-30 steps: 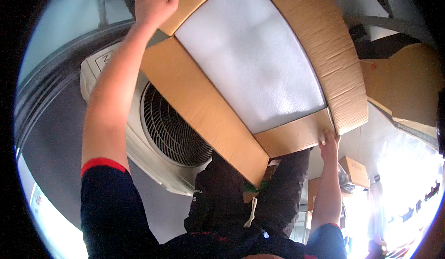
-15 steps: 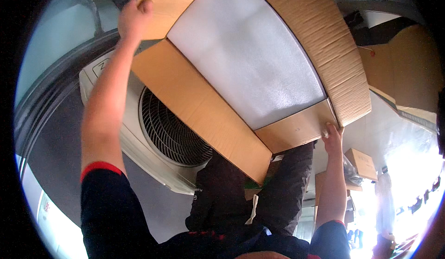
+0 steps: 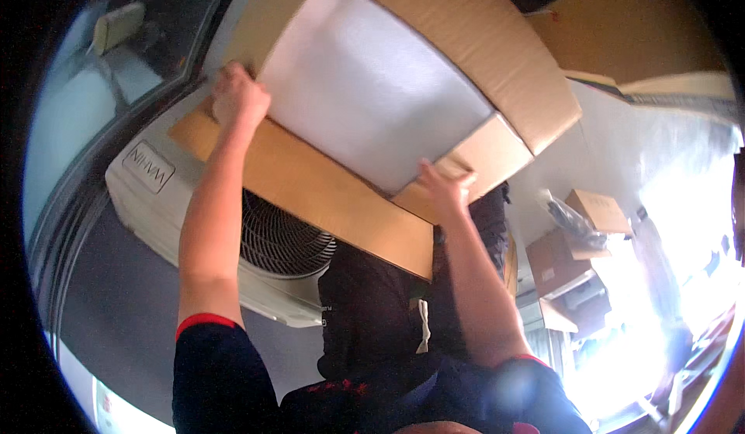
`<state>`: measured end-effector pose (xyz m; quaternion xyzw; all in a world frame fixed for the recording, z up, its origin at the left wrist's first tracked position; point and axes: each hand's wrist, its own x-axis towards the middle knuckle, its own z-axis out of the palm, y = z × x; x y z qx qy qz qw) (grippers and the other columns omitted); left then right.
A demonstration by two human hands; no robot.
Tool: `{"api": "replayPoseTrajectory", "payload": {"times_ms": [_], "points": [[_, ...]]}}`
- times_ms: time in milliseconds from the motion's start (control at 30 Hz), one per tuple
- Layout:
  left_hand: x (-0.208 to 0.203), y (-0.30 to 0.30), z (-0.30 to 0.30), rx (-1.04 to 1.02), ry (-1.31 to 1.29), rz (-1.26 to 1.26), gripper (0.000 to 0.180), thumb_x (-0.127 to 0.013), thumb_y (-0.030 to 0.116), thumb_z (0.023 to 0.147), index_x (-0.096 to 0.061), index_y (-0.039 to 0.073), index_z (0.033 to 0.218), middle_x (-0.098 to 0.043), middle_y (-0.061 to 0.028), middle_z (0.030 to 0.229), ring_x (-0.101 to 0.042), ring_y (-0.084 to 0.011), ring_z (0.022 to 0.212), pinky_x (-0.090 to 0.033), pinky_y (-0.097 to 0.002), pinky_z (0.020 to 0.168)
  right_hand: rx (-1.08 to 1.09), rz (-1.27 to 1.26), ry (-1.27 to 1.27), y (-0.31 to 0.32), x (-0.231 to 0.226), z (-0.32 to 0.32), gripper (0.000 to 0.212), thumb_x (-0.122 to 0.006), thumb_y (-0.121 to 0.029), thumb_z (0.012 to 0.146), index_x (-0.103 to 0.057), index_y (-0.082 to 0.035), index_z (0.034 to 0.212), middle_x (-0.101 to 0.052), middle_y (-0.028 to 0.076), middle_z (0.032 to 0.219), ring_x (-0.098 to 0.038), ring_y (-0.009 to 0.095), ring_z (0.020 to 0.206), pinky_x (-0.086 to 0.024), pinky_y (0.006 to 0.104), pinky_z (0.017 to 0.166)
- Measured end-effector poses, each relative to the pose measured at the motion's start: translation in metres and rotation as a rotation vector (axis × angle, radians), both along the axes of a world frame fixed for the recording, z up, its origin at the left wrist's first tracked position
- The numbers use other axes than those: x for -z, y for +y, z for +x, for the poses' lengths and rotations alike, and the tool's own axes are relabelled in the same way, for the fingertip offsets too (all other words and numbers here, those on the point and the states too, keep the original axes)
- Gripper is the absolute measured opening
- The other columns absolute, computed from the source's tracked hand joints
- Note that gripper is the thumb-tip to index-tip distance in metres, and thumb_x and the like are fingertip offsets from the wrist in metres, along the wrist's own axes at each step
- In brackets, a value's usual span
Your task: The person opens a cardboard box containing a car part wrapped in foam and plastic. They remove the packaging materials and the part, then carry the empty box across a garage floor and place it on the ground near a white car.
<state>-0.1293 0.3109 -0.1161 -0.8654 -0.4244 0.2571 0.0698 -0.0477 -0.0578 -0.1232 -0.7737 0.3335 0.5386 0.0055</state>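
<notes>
A large cardboard box (image 3: 458,42) lies tilted in front of me with its long and short flaps folded outward. Inside it shows a white, slightly shiny foam sheet (image 3: 372,85). My left hand (image 3: 242,98) is at the box's left corner, its fingers curled over the edge of the left end flap (image 3: 268,15); the fingertips are partly hidden and blurred. Against the right end flap (image 3: 493,151) rests my right hand (image 3: 448,187), its fingers and thumb spread apart. The long near flap (image 3: 334,193) slopes down toward my legs.
An outdoor air-conditioner unit (image 3: 147,201) with a round black fan grille (image 3: 283,236) stands under the box at left. A dark-rimmed glass pane (image 3: 70,116) curves along the left. Small cartons (image 3: 597,210) stand at right, and another large cardboard piece (image 3: 652,26) is at the upper right.
My left hand has come down from the left flap's outer edge to the box corner. My right hand has left the right flap's outer corner and moved left along it. The view has shifted.
</notes>
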Motion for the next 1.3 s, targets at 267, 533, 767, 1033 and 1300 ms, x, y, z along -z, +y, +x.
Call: {"api": "replayPoseTrajectory", "payload": {"times_ms": [267,533,767,1033,1300], "points": [[-0.006,0.018,-0.007,0.097,-0.105,-0.025,0.044,-0.059,0.022,0.090,-0.046,-0.004,0.123,-0.055,-0.0261,0.124,-0.062,-0.0441,0.109,-0.053,-0.0530,0.092,-0.021,0.215,-0.816,-0.116,0.050,0.064,0.124,-0.078,-0.053,0.083,0.002,0.005,0.159,-0.015,0.034,0.162,-0.028,0.045,0.149,-0.026,0.0457,0.124],[-0.007,0.033,-0.017,0.240,-0.192,-0.083,0.036,-0.057,0.021,0.090,-0.054,-0.004,0.116,-0.060,-0.0264,0.116,-0.062,-0.0445,0.107,-0.052,-0.0531,0.092,1.007,0.697,-0.626,-0.184,0.014,0.194,0.096,-0.047,-0.075,0.092,-0.009,-0.023,0.164,-0.034,0.022,0.158,-0.032,0.034,0.147,0.003,0.0694,0.119],[-0.026,0.025,-0.023,0.224,-0.269,-0.142,0.042,-0.056,0.020,0.092,-0.052,-0.006,0.124,-0.059,-0.0295,0.119,-0.060,-0.0477,0.110,-0.052,-0.0555,0.092,1.197,1.016,-0.531,-0.236,-0.030,0.130,0.066,-0.046,-0.063,0.099,-0.063,-0.005,0.125,-0.051,0.009,0.148,-0.040,0.029,0.140,-0.029,0.0568,0.117],[-0.066,0.028,-0.041,0.092,-0.168,-0.200,0.079,-0.070,0.029,0.087,-0.035,-0.002,0.150,-0.037,-0.0326,0.150,-0.037,-0.0464,0.142,-0.035,-0.0539,0.117,0.733,0.901,-0.257,-0.216,-0.076,0.146,0.042,-0.063,-0.024,0.101,-0.057,-0.004,0.137,-0.059,0.007,0.124,-0.062,0.019,0.109,-0.052,0.0406,0.094],[-0.136,-0.076,0.183,1.045,-0.487,-0.248,0.067,-0.081,0.020,0.077,-0.054,0.011,0.138,-0.055,-0.0116,0.141,-0.051,-0.0342,0.132,-0.041,-0.0479,0.113,0.936,0.733,-0.600,-0.199,-0.087,0.121,0.052,-0.063,-0.031,0.101,-0.047,-0.004,0.142,-0.060,0.009,0.123,-0.063,0.020,0.105,-0.052,0.0389,0.087]]}}
